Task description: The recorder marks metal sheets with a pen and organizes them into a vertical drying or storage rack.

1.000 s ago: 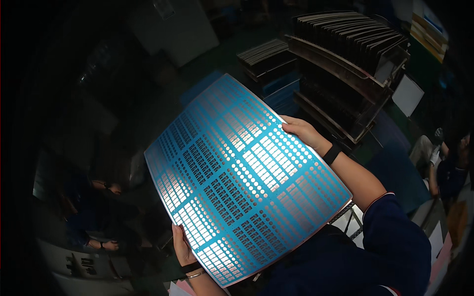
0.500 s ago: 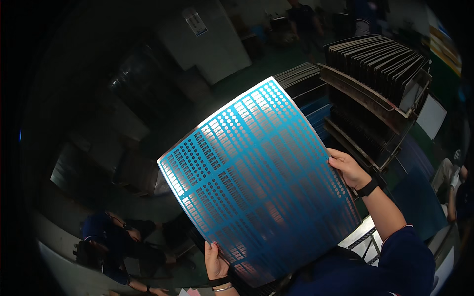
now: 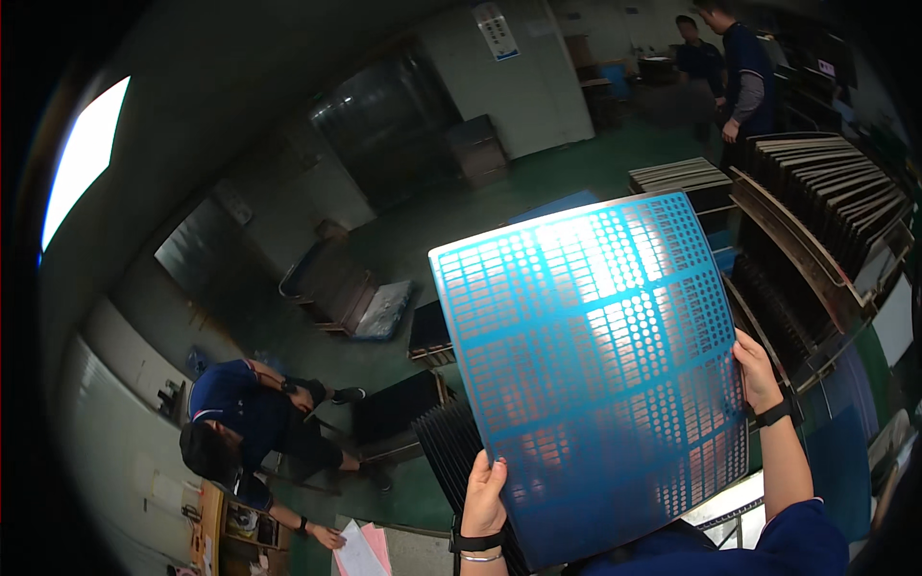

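A large thin circuit board panel [image 3: 595, 384], blue with rows of shiny copper-coloured shapes, is held up in front of me between both hands. My left hand [image 3: 484, 494] grips its lower left edge, thumb over the front face. Higher up on the right edge, my right hand [image 3: 757, 372] is closed round it the same way. The fingers behind the panel are hidden. Bright light reflects off the panel's upper part, and its bottom edge comes close to my body.
At right stands a rack [image 3: 802, 240] packed with upright dark boards. More dark boards [image 3: 451, 451] stand behind my left hand. A seated person [image 3: 230, 403] at left reaches toward papers [image 3: 361, 549]. Two people [image 3: 747, 77] stand at the back right. A cart [image 3: 331, 288] stands farther off.
The view has swung, so the room now appears shifted and more of the left side shows. The panel has turned more upright and sits farther right, with both hands still gripping it.
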The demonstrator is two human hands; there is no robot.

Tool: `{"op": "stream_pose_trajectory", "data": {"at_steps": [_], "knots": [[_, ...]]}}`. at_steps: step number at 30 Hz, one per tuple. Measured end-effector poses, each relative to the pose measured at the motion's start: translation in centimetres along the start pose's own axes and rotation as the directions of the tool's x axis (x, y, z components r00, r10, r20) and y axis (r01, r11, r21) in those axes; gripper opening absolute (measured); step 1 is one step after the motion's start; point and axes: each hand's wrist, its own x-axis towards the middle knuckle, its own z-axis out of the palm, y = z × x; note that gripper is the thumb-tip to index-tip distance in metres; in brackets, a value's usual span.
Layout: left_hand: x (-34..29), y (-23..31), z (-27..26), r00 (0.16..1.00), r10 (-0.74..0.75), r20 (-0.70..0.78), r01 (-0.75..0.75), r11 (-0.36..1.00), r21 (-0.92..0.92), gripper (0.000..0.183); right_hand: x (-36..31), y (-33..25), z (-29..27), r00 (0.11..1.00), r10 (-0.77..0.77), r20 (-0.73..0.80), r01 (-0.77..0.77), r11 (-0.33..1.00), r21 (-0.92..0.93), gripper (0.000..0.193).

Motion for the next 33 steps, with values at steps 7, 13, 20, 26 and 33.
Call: {"op": "stream_pose_trajectory", "data": {"at_steps": [7,13,20,26,33], "knots": [[-0.9,0.3,0.9,0.997,-0.004,0.077,0.000,0.999,0.052,0.029,-0.2,0.9,-1.1,1.000,0.023,0.009,-0.023,1.000,0.015,0.041],[0.2,-0.7,0.6,0.994,0.015,-0.110,-0.016,1.000,-0.006,0.026,-0.7,-0.3,-0.4,0.991,0.075,0.111,-0.088,0.990,0.114,0.048],[3.6,-1.0,-1.9,0.998,-0.010,-0.069,0.000,0.990,-0.143,0.028,-5.5,-2.5,1.9,0.986,0.164,0.012,-0.162,0.984,-0.068,0.061],[5.5,-1.2,-5.7,0.964,-0.068,-0.258,0.136,0.958,0.253,0.040,-8.0,-7.3,4.7,0.999,-0.032,-0.027,0.024,0.969,-0.246,0.038],[0.1,-16.9,-12.5,0.881,0.396,-0.258,0.195,0.192,0.962,0.028,-12.0,-9.6,11.1,0.983,-0.184,-0.009,0.156,0.856,-0.493,0.037]]}}
